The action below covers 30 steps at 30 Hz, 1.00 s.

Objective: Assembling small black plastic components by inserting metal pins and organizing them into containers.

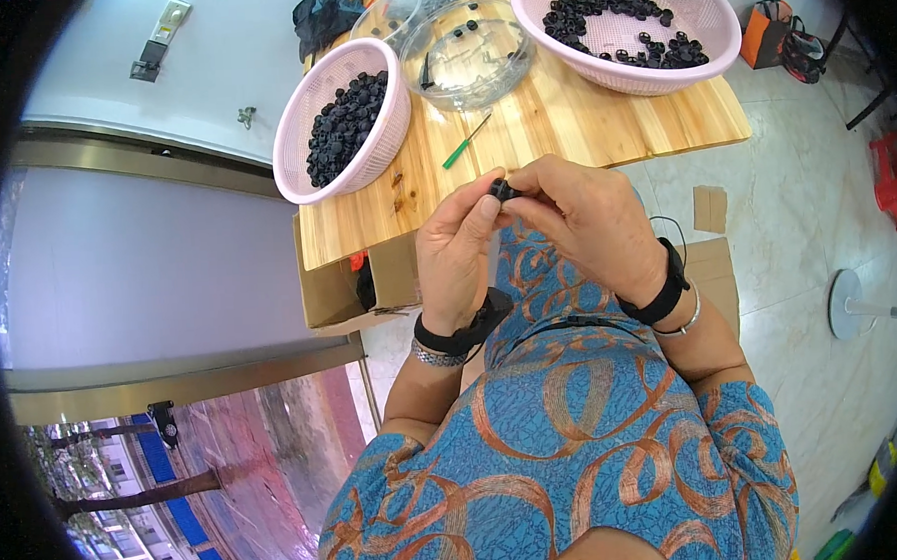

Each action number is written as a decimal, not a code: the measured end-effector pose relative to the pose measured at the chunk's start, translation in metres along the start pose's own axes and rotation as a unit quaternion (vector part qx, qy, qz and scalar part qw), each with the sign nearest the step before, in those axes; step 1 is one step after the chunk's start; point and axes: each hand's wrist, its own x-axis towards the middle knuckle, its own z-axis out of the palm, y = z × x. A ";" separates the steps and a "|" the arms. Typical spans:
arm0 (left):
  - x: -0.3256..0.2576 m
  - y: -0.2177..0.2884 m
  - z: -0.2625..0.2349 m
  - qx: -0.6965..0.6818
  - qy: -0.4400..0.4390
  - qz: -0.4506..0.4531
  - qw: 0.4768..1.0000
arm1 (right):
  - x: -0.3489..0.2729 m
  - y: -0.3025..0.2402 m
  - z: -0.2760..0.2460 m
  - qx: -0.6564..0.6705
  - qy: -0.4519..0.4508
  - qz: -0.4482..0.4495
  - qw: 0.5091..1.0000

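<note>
While raised together, left hand and right hand pinch a small black part.

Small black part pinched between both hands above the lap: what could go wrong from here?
1. The small black part is held only by the fingertips of the left hand and right hand, off the wooden table; a slip could drop it onto the lap or tiled floor.
2. The left pink basket overhangs the table edge and might tip if bumped.
</note>
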 end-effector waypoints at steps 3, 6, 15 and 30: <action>0.003 -0.003 -0.006 -0.050 -0.016 -0.032 0.998 | 0.002 0.002 -0.001 -0.015 -0.007 -0.014 1.000; 0.003 -0.003 -0.002 -0.075 0.000 -0.043 0.996 | 0.003 0.002 -0.001 -0.019 -0.016 -0.012 1.000; -0.001 0.000 0.005 0.027 0.000 -0.003 1.000 | -0.001 0.004 0.000 -0.043 -0.013 -0.030 0.999; -0.006 0.011 -0.002 0.260 -0.080 0.109 0.956 | 0.000 0.009 -0.013 0.050 -0.102 0.023 0.993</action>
